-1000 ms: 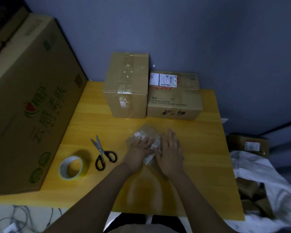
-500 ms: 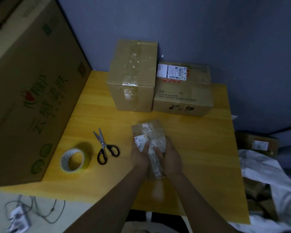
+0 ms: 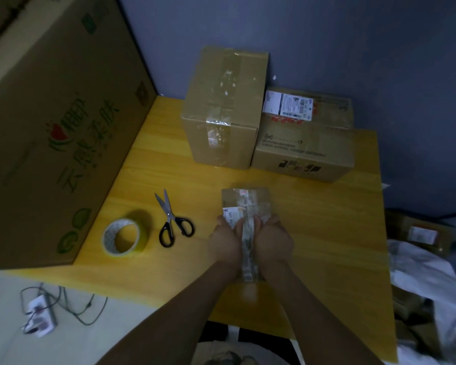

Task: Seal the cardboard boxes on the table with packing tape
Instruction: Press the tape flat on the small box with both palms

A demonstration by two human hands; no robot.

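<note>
Dim, bluish, soft blur, wide-angle edge distortion.

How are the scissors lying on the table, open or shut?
Slightly open: the scissors show two blade tips apart in a narrow V.

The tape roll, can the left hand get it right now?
Probably yes, once it lets go: the left hand grips the small box, and only the scissors lie between it and the tape roll.
</note>
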